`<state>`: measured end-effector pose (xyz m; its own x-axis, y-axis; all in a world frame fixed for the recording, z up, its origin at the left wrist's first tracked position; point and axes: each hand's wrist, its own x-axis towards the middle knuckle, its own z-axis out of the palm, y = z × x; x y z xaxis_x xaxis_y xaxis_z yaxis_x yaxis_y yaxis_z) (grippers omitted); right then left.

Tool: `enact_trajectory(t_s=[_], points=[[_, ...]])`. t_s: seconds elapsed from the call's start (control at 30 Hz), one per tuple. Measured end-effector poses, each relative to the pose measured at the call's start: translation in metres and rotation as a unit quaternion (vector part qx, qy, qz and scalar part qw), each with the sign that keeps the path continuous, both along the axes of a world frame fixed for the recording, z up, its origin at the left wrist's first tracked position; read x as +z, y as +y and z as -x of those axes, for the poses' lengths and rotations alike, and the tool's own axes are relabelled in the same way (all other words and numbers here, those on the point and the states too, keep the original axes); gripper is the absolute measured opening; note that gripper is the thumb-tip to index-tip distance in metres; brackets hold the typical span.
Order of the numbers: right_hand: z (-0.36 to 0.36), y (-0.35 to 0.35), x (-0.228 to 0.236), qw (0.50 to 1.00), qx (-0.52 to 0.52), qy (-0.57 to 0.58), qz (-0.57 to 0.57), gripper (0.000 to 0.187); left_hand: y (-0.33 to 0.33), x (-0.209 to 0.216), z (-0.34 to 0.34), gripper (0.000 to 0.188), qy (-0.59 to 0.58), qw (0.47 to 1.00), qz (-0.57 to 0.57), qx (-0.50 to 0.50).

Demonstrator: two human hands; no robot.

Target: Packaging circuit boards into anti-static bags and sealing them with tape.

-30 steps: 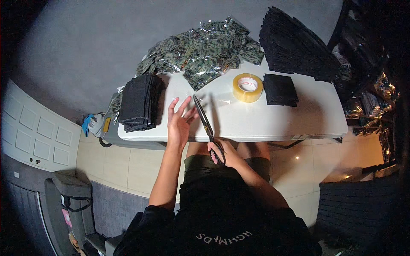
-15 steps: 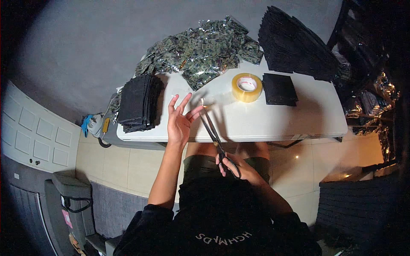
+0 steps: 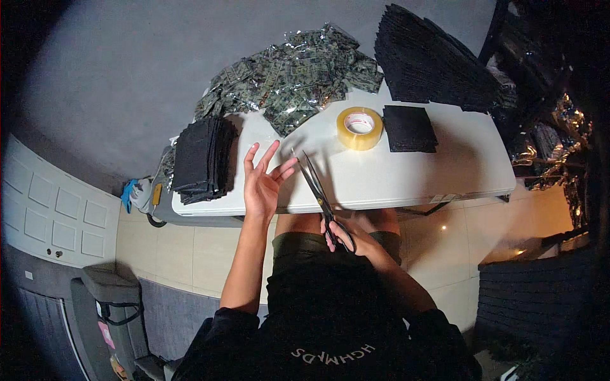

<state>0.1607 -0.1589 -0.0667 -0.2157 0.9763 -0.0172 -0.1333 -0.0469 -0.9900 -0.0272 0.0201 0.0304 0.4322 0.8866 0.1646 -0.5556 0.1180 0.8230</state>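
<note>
My right hand (image 3: 353, 237) grips the handles of long black scissors (image 3: 315, 185) near the front edge of the white table (image 3: 406, 184). The blades are slightly parted and point away over the tabletop. My left hand (image 3: 264, 181) hovers just left of the blades with its fingers spread, holding nothing that I can make out. A roll of clear yellowish tape (image 3: 359, 127) lies beyond the scissor tips.
A stack of black squares (image 3: 200, 159) sits at the table's left end, a single black pad (image 3: 408, 128) right of the tape. A heap of shiny foil packets (image 3: 292, 76) and a large black stack (image 3: 432, 60) fill the back. Tiled floor lies below.
The scissors have swung slightly right and drawn back toward me. My left hand stays spread beside the blades, fingers shifting a little.
</note>
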Motion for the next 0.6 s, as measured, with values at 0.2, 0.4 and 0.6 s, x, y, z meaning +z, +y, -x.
enact_trajectory(t_s=[0.2, 0.4, 0.6], points=[[0.004, 0.016, 0.01, 0.999, -0.017, 0.033, 0.017, 0.043, 0.0, 0.0, 0.001, 0.054, -0.005, 1.0, 0.004, -0.003], [0.005, 0.024, 0.01, 1.0, -0.026, 0.012, -0.001, 0.042, 0.0, 0.0, 0.001, 0.055, -0.014, 1.0, 0.003, -0.008], [0.007, 0.028, 0.007, 0.999, -0.037, -0.002, 0.001, 0.041, 0.002, -0.003, 0.003, 0.054, -0.013, 1.0, -0.003, -0.012]])
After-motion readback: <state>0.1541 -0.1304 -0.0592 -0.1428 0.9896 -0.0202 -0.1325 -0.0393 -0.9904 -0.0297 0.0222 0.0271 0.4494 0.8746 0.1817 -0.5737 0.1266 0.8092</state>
